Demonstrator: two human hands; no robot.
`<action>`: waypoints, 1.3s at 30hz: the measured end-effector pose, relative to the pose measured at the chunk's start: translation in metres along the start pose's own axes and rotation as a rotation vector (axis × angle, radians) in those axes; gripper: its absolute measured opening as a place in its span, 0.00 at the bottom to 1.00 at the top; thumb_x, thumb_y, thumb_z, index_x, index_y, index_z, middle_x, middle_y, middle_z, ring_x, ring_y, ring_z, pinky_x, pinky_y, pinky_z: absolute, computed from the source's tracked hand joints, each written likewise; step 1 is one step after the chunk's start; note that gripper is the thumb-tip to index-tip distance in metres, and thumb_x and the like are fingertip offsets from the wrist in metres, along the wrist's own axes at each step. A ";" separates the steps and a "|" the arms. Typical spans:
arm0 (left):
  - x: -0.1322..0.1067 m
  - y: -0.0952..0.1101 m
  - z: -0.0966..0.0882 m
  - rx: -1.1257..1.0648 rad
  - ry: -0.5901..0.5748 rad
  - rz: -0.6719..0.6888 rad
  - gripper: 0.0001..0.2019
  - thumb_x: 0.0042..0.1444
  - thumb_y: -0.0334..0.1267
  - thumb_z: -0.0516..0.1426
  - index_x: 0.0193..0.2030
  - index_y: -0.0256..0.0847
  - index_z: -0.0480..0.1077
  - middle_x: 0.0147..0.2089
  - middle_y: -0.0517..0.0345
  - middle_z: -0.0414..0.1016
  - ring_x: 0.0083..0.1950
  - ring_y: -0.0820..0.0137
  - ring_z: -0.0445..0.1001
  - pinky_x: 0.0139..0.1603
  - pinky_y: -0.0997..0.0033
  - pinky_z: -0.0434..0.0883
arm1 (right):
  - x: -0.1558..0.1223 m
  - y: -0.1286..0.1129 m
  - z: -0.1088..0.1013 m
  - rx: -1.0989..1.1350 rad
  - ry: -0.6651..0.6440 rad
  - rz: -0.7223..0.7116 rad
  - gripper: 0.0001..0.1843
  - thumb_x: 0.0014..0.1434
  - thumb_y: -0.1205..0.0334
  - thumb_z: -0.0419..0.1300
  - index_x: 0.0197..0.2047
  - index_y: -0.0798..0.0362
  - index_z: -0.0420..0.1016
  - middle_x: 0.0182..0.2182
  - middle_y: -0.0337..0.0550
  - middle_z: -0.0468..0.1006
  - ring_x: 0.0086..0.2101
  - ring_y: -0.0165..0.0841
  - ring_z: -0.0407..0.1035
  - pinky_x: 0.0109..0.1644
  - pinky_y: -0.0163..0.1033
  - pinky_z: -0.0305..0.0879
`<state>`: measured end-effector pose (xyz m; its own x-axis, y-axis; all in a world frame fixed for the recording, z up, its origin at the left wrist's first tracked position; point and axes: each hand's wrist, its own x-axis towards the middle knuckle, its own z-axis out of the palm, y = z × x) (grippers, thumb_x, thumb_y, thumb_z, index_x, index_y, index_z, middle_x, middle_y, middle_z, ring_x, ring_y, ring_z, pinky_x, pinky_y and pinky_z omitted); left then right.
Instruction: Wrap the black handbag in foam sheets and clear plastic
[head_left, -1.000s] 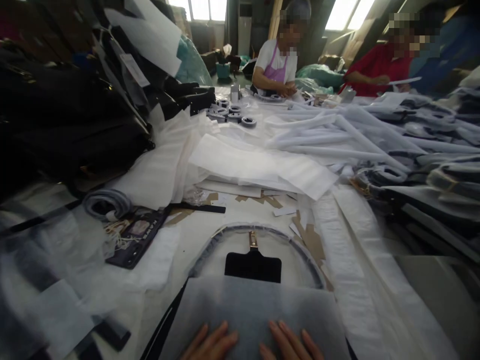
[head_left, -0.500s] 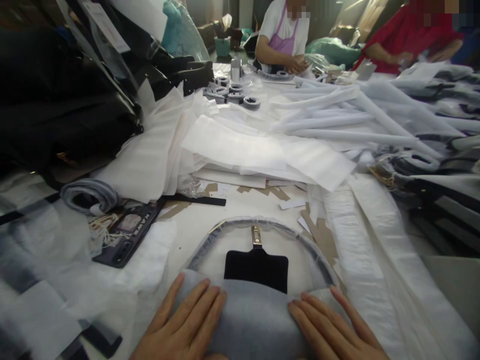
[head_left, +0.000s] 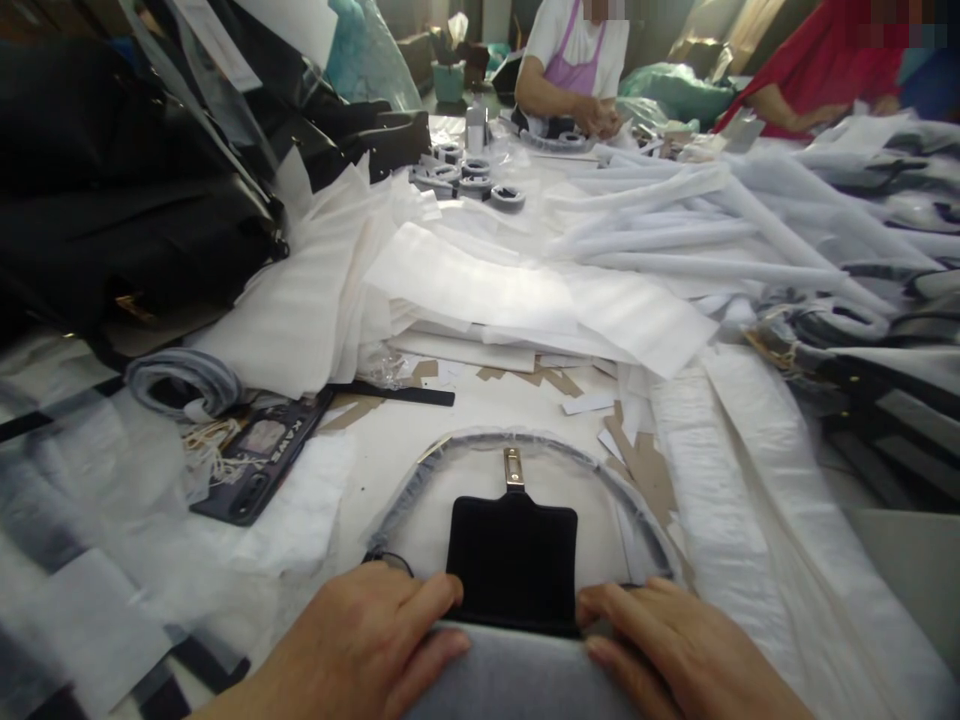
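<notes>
At the near edge of a crowded bench (head_left: 450, 440), a worker's two hands press on a sheet of grey foam wrap (head_left: 517, 675) laid over a black bag, whose flap (head_left: 514, 560) with a gold clasp (head_left: 513, 468) sits at six o'clock. Since half a second ago the hands have drawn back toward the worker and the wrap's edge with them, so more of the black flap now shows. The left hand (head_left: 360, 650) and the right hand (head_left: 675, 650) have curled from flat, their grip bent over the wrap's folded edge, fingertips pressing it down rather than pinching. A wrapped handle (head_left: 517, 445) arcs around the flap. White sheets (head_left: 480, 290) pile at twelve o'clock; black bags (head_left: 112, 200) at ten; two other workers sit at the far end.
</notes>
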<state>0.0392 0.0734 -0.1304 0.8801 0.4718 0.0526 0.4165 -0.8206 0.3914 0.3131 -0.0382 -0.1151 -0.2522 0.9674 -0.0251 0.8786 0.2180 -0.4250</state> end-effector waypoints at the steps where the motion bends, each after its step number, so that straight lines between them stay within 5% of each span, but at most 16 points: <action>1: 0.001 0.000 0.004 0.049 -0.035 -0.012 0.16 0.73 0.44 0.41 0.46 0.43 0.68 0.28 0.63 0.76 0.27 0.66 0.76 0.27 0.69 0.69 | 0.002 0.001 0.007 -0.058 -0.017 0.011 0.14 0.73 0.55 0.43 0.45 0.46 0.68 0.27 0.35 0.81 0.26 0.32 0.77 0.31 0.35 0.69; 4: 0.004 0.003 0.009 0.160 -0.107 -0.032 0.11 0.68 0.41 0.52 0.53 0.40 0.66 0.33 0.61 0.78 0.28 0.64 0.78 0.27 0.66 0.72 | 0.008 0.004 0.026 -0.232 -0.016 -0.022 0.13 0.72 0.60 0.43 0.46 0.48 0.68 0.19 0.33 0.77 0.18 0.35 0.73 0.21 0.38 0.60; 8: 0.008 0.003 0.009 0.195 -0.209 -0.085 0.20 0.59 0.38 0.63 0.56 0.41 0.63 0.40 0.61 0.78 0.29 0.64 0.79 0.26 0.66 0.73 | 0.011 0.005 0.036 -0.355 0.022 -0.078 0.16 0.71 0.66 0.40 0.45 0.50 0.68 0.14 0.32 0.73 0.13 0.34 0.69 0.18 0.40 0.52; 14: 0.008 -0.003 0.007 0.079 -0.166 -0.071 0.15 0.62 0.38 0.60 0.52 0.45 0.61 0.38 0.65 0.77 0.30 0.66 0.80 0.28 0.67 0.72 | 0.000 0.008 0.033 -0.233 0.081 -0.010 0.17 0.74 0.57 0.40 0.43 0.49 0.67 0.28 0.38 0.80 0.23 0.31 0.74 0.26 0.36 0.61; 18: 0.007 -0.006 0.008 0.010 -0.137 -0.053 0.06 0.66 0.39 0.55 0.48 0.46 0.62 0.38 0.66 0.77 0.30 0.67 0.79 0.29 0.68 0.71 | -0.008 0.011 0.035 -0.110 0.079 0.055 0.16 0.73 0.53 0.45 0.36 0.46 0.67 0.26 0.34 0.77 0.26 0.32 0.72 0.31 0.37 0.61; 23: 0.009 -0.002 0.014 0.178 -0.208 -0.033 0.05 0.64 0.37 0.57 0.37 0.46 0.64 0.30 0.65 0.74 0.27 0.65 0.74 0.28 0.66 0.69 | 0.002 0.008 0.039 -0.150 0.133 0.003 0.23 0.74 0.53 0.39 0.31 0.46 0.66 0.22 0.35 0.73 0.25 0.35 0.70 0.32 0.41 0.56; 25: 0.011 0.003 0.016 0.244 -0.164 0.024 0.07 0.66 0.34 0.53 0.35 0.44 0.65 0.30 0.63 0.73 0.30 0.65 0.74 0.37 0.62 0.73 | 0.007 0.006 0.040 -0.200 0.115 -0.015 0.24 0.74 0.55 0.38 0.31 0.46 0.66 0.21 0.36 0.71 0.23 0.36 0.68 0.31 0.42 0.53; 29: 0.013 0.020 0.024 0.390 0.091 0.200 0.12 0.69 0.32 0.46 0.45 0.42 0.71 0.49 0.56 0.78 0.53 0.64 0.73 0.62 0.54 0.64 | 0.006 0.004 0.043 -0.227 0.061 -0.014 0.20 0.73 0.63 0.41 0.32 0.46 0.66 0.22 0.37 0.71 0.23 0.38 0.67 0.32 0.43 0.51; 34: 0.002 0.038 0.040 0.410 0.253 0.220 0.16 0.68 0.27 0.46 0.45 0.41 0.74 0.43 0.60 0.82 0.42 0.70 0.78 0.42 0.73 0.73 | 0.003 0.004 0.045 -0.243 0.088 -0.021 0.15 0.68 0.69 0.47 0.31 0.46 0.66 0.21 0.36 0.71 0.23 0.38 0.66 0.33 0.43 0.49; 39: -0.022 0.039 0.047 0.425 0.223 0.239 0.19 0.72 0.38 0.44 0.63 0.44 0.68 0.52 0.53 0.81 0.51 0.67 0.80 0.50 0.75 0.76 | 0.003 0.002 0.044 -0.272 0.046 0.034 0.10 0.63 0.69 0.57 0.31 0.47 0.68 0.22 0.36 0.73 0.26 0.38 0.67 0.35 0.43 0.51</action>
<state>0.0470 0.0157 -0.1594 0.9114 0.2751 0.3062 0.3067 -0.9499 -0.0596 0.2960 -0.0404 -0.1558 -0.2071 0.9783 0.0082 0.9645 0.2056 -0.1656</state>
